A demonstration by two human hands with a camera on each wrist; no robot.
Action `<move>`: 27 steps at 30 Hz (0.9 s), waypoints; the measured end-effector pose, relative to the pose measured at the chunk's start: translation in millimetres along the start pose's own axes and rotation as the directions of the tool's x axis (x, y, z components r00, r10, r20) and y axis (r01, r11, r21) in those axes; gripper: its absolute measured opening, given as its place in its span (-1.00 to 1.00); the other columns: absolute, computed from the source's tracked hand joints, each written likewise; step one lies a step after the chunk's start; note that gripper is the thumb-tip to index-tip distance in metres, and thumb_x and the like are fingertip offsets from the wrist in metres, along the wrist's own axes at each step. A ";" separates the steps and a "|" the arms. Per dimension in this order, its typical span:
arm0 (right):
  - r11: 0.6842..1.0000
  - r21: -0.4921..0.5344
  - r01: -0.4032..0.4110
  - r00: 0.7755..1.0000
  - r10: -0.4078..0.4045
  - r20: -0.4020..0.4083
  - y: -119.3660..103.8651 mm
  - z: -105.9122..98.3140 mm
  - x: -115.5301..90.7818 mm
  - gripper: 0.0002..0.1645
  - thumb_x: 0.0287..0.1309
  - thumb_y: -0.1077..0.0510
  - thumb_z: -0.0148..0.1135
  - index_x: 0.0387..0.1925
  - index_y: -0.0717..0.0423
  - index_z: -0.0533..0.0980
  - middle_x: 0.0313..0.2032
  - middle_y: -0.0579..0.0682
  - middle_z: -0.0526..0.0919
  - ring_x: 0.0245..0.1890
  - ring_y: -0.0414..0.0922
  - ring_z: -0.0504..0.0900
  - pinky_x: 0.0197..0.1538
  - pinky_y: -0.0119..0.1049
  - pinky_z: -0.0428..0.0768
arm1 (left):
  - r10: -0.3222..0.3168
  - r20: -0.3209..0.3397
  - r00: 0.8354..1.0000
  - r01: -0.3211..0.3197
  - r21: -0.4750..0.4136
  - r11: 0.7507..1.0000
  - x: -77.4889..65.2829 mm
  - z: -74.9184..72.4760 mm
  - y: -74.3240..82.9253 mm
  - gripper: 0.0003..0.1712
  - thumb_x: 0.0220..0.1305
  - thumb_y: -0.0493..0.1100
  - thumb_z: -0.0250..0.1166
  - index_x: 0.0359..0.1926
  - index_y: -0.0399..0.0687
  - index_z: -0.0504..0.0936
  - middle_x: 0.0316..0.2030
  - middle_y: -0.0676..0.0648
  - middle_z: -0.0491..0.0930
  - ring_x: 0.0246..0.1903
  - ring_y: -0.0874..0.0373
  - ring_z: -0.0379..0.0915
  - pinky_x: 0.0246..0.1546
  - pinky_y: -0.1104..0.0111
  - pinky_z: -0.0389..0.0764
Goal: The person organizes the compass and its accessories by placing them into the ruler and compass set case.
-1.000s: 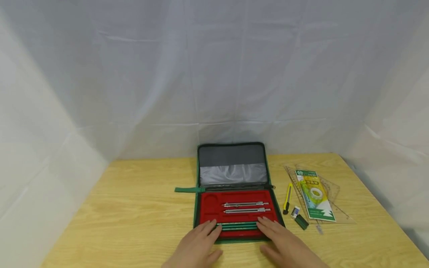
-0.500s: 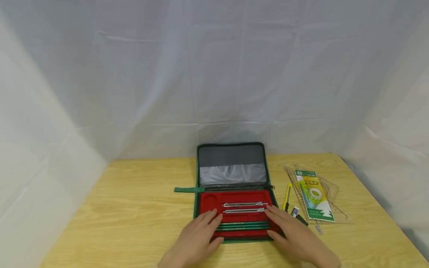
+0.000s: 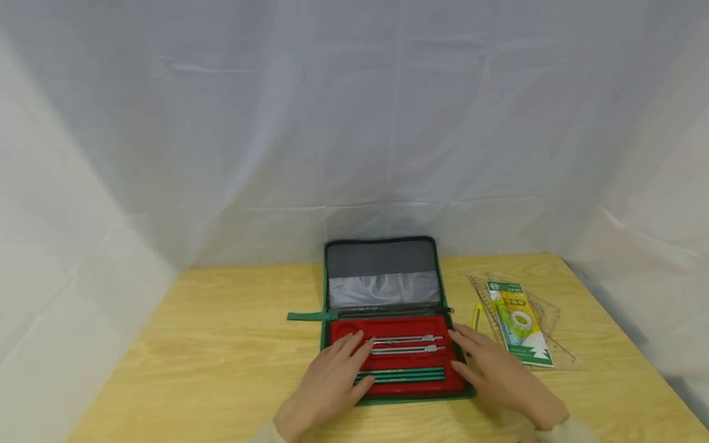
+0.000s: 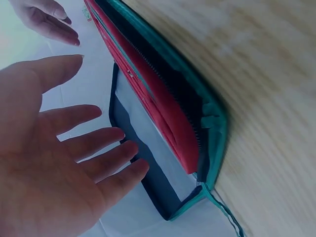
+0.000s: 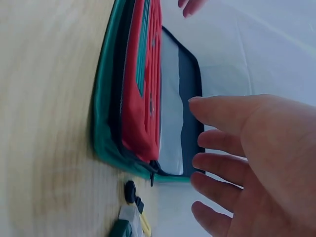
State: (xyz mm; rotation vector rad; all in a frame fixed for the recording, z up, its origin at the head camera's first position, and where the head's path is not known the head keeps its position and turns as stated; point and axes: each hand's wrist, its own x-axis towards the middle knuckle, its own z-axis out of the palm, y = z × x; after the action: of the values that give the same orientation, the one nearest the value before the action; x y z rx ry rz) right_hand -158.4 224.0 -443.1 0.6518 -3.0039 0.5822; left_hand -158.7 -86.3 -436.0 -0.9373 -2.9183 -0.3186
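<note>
A zip case (image 3: 382, 255) with a green edge lies unzipped on the table, its grey lid standing against the back. Its red tray (image 3: 401, 389) holds two silver drawing compasses (image 3: 407, 350) and a row of green pencils (image 3: 402, 374). My left hand (image 3: 330, 383) hovers over the tray's left part, fingers spread, covering the pencils' left ends in the head view. At the case's right edge is my right hand (image 3: 496, 373), its fingers loosely bent. Both wrist views show a bare left palm (image 4: 54, 158) and right palm (image 5: 276, 158), apart from the case.
Right of the case lie a yellow utility knife (image 3: 477, 315), a green-and-yellow packet (image 3: 520, 323) and clear set squares (image 3: 565, 355). The right hand hides small items there; a dark green block (image 5: 121, 228) shows in the right wrist view. A green strap (image 3: 304, 316) sticks out left.
My right hand has moved right, off the pencils to the case's right edge, now covering the small items. The left hand has shifted slightly up and right. The pencils lie still in the tray.
</note>
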 end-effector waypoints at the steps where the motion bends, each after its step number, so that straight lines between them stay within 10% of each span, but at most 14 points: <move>1: 1.000 0.007 0.001 1.000 -0.001 -0.005 2.5 -1.3 1.2 -0.32 0.29 -0.04 0.18 0.32 0.22 0.33 0.33 0.15 0.27 0.27 0.13 0.31 0.17 0.08 0.38 | 0.004 -0.006 1.000 -0.004 0.001 1.000 2.5 0.4 0.3 -0.37 0.34 0.13 0.16 0.30 -0.08 0.40 0.28 -0.17 0.33 0.22 -0.08 0.28 0.11 0.03 0.41; 13: 0.999 -0.045 0.020 0.991 -0.026 -0.133 42.0 -7.6 -0.1 -0.37 0.27 0.06 0.21 0.27 0.30 0.35 0.29 0.29 0.29 0.23 0.23 0.33 0.09 0.14 0.43 | 0.047 0.014 0.999 -0.048 0.023 0.999 38.9 4.7 13.0 -0.38 0.35 0.14 0.14 0.32 -0.02 0.38 0.31 -0.14 0.30 0.24 -0.04 0.26 0.13 0.07 0.41; 27: 0.987 0.085 -0.136 0.976 0.148 -0.160 91.8 -17.9 -12.2 -0.30 0.35 0.03 0.11 0.30 0.43 0.22 0.32 0.48 0.08 0.27 0.44 0.09 0.12 0.38 0.19 | 0.153 0.067 0.986 -0.153 -0.005 0.988 76.3 16.4 39.7 -0.40 0.36 0.11 0.13 0.34 0.03 0.37 0.32 -0.11 0.29 0.25 0.01 0.25 0.15 0.14 0.39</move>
State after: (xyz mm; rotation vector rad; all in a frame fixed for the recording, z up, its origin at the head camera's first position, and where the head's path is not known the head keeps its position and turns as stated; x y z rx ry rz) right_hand -185.3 312.8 -460.1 0.3719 -2.9005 0.7174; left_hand -197.6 -7.8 -435.9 -1.1866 -2.8818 -0.2826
